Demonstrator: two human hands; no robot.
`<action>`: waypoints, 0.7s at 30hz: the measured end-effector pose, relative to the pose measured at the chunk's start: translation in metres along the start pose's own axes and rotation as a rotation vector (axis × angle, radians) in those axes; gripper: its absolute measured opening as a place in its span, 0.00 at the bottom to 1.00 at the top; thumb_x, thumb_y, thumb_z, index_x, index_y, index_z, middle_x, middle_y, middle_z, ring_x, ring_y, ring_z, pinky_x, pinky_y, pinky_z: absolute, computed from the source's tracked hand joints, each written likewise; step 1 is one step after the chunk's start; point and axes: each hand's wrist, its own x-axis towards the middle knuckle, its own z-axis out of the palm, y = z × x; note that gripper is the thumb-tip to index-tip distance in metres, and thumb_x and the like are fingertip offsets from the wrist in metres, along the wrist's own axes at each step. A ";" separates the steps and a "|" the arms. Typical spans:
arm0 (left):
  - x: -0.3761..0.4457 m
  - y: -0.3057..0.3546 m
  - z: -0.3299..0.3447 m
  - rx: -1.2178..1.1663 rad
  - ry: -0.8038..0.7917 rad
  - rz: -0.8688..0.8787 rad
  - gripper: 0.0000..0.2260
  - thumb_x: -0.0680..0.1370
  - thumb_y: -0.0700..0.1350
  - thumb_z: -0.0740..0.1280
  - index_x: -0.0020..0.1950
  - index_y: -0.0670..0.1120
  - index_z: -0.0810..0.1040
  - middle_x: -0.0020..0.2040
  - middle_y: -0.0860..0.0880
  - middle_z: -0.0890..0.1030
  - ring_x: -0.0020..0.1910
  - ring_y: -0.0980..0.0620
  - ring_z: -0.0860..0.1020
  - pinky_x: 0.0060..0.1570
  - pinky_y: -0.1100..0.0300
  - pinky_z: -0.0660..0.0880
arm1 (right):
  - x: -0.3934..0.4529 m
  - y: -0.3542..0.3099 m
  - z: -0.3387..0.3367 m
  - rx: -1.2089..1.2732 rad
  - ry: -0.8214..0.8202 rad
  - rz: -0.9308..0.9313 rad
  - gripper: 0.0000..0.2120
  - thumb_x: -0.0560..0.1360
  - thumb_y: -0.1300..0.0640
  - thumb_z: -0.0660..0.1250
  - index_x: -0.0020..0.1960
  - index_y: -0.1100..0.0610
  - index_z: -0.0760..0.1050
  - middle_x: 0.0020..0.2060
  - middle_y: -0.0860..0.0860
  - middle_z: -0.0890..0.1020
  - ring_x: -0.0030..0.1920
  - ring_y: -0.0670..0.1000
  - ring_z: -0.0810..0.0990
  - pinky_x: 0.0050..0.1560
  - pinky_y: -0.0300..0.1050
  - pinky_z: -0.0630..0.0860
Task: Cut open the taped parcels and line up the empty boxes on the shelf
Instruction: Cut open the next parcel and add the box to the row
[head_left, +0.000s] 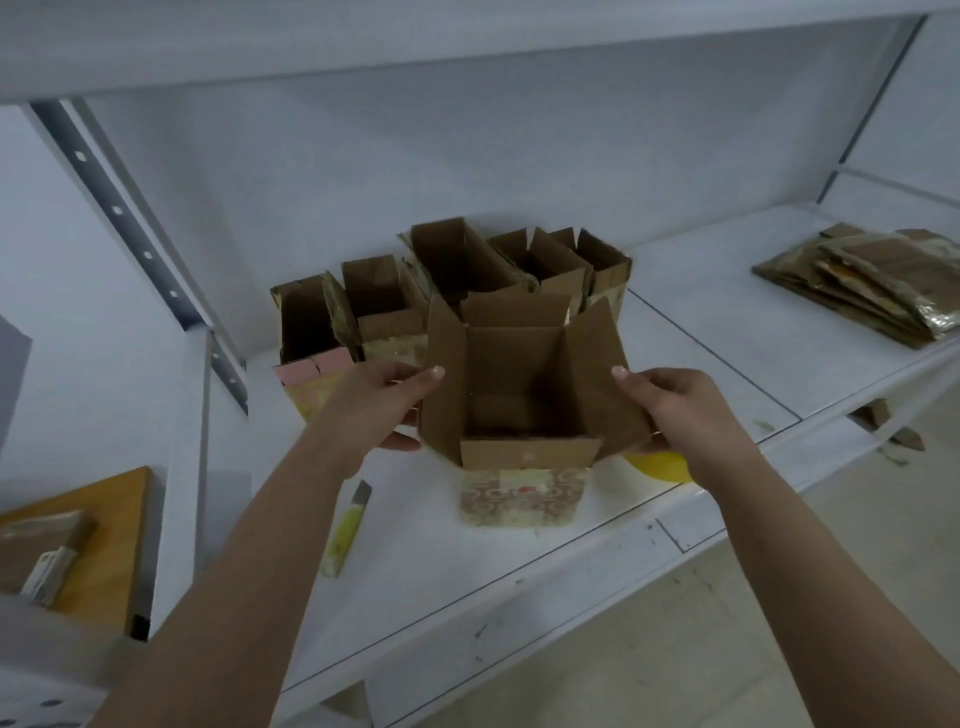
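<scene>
left hand (382, 402) and right hand (675, 405) grasp the side flaps of an open box (524, 415) standing on the white shelf (727, 364). more open boxes (457, 280) at its 12 o'clock, a yellow cutter (348, 530) at 7.

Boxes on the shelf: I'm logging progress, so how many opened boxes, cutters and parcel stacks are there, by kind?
Opened boxes: 5, the front box gripped by the left hand and right hand, four behind
Yellow utility knife: 1
Stack of flat parcels: 1
Total: 7
</scene>
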 end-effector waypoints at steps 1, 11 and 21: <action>-0.003 0.000 -0.002 0.041 -0.032 0.006 0.13 0.79 0.54 0.67 0.57 0.47 0.79 0.47 0.48 0.85 0.44 0.52 0.84 0.40 0.58 0.81 | -0.004 -0.002 -0.002 -0.005 -0.036 0.008 0.15 0.77 0.48 0.68 0.50 0.61 0.80 0.37 0.56 0.85 0.36 0.54 0.85 0.39 0.47 0.82; -0.012 0.025 -0.002 0.105 -0.055 0.195 0.09 0.81 0.46 0.64 0.47 0.45 0.82 0.37 0.48 0.85 0.35 0.54 0.84 0.36 0.63 0.81 | -0.024 -0.018 -0.011 -0.183 -0.074 -0.094 0.08 0.79 0.63 0.64 0.48 0.68 0.79 0.34 0.62 0.84 0.36 0.59 0.86 0.43 0.54 0.84; -0.001 0.118 0.080 -0.016 -0.023 0.463 0.14 0.81 0.43 0.63 0.38 0.44 0.81 0.28 0.52 0.82 0.29 0.57 0.82 0.30 0.66 0.77 | 0.022 -0.039 -0.116 -0.189 0.259 -0.329 0.07 0.77 0.64 0.66 0.43 0.63 0.80 0.25 0.54 0.82 0.27 0.51 0.83 0.29 0.42 0.81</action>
